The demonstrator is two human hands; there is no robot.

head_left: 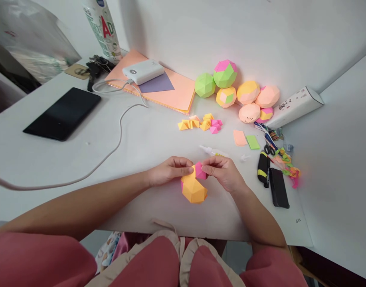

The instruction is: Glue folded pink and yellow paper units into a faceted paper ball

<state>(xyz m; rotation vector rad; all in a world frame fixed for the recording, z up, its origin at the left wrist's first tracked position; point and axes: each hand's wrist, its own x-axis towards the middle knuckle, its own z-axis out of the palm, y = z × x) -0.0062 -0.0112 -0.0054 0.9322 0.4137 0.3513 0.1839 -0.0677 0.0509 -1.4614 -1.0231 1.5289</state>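
Observation:
A partly formed orange paper ball (194, 190) with a pink piece (200, 170) at its top is held between my hands, low over the table. My left hand (172, 171) pinches the orange edge beside the pink piece. With thumb and fingers, my right hand (223, 172) grips the pink piece from the right. A white-tipped glue bottle (210, 150) lies just behind my right hand, partly hidden by it. Further back are small folded orange pieces (188, 124) and pink ones (215, 126).
Finished paper balls (225, 74) sit against the wall. A tablet (63, 113), a power bank (143, 71) with cable and orange sheets (179, 93) lie left. At right are sticky notes (240, 138), a cutter (263, 168), a black case (279, 188) and paper scraps (290, 170).

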